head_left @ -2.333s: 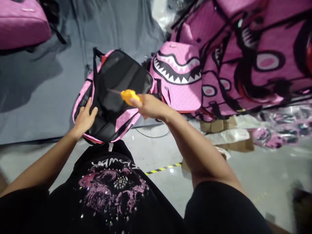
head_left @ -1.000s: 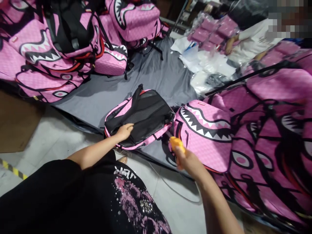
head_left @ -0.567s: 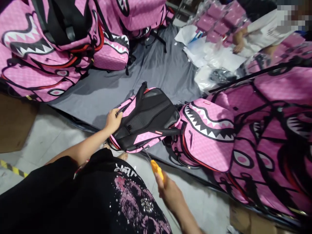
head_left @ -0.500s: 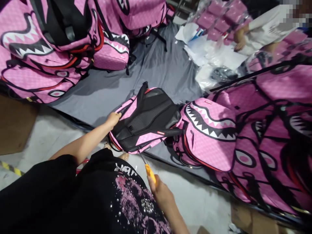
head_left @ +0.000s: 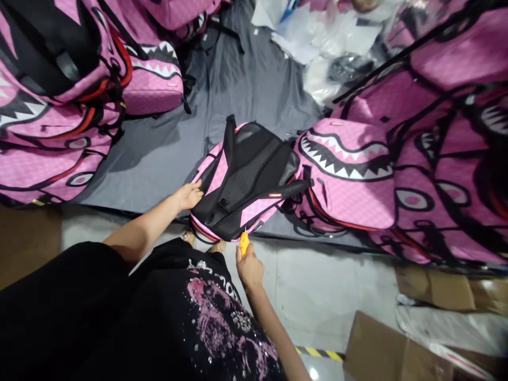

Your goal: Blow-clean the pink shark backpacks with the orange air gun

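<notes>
While left hand (head_left: 189, 194) rests spread on backpack (head_left: 242, 180), right hand (head_left: 249, 265) clasps yellow tool (head_left: 244, 244) beside it

The backpack (head_left: 246, 180) at the hands is pink with a fine quilted check, its back panel and straps black mesh, edged in red piping. The tool (head_left: 244, 243) has a bright yellow-orange handle. The bag beside it (head_left: 349, 180) is pink with a black shark mouth and white teeth. The sheet (head_left: 166, 153) is plain grey. The shirt (head_left: 190, 328) is black with a pink print and silver studs. The floor tape (head_left: 317, 353) is striped yellow and black.
</notes>
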`<action>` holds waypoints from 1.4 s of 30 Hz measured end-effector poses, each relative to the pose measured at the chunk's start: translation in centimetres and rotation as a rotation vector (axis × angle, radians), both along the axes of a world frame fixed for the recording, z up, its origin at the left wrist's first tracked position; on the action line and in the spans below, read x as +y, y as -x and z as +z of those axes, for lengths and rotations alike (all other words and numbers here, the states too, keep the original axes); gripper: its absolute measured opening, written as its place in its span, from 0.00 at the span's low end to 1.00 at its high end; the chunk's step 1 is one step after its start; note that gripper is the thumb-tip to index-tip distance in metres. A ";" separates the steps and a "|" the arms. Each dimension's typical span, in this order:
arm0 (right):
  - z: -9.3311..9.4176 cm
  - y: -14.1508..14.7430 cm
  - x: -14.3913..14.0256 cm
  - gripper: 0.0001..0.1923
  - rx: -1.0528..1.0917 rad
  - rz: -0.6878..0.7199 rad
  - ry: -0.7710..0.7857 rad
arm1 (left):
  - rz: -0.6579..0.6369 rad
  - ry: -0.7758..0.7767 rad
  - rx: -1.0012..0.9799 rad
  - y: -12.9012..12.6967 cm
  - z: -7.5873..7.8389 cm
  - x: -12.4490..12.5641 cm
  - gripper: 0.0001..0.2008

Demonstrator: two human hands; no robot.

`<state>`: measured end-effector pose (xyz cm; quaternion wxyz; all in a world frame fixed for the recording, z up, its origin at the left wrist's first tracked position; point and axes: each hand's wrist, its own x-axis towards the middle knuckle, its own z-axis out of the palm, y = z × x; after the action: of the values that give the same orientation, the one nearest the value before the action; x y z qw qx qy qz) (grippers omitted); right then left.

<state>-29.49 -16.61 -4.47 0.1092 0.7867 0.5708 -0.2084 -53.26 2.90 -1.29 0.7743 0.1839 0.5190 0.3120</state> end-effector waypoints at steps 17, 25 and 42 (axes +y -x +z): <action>4.4 -0.6 -3.4 0.22 0.030 -0.085 0.080 | 0.001 -0.111 -0.479 -0.7 -0.5 -1.2 0.38; 5.1 -0.9 -4.7 0.21 0.136 -0.169 0.083 | 0.139 -0.068 -0.357 -2.8 -0.2 -1.2 0.35; 5.6 1.9 -6.2 0.23 0.437 -0.166 0.201 | 0.198 -0.094 -0.172 -5.6 0.7 -2.1 0.29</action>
<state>-31.41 -22.83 1.17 0.0434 0.7523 0.4905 -0.4377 -47.63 0.76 -0.64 0.7718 0.1404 0.4513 0.4254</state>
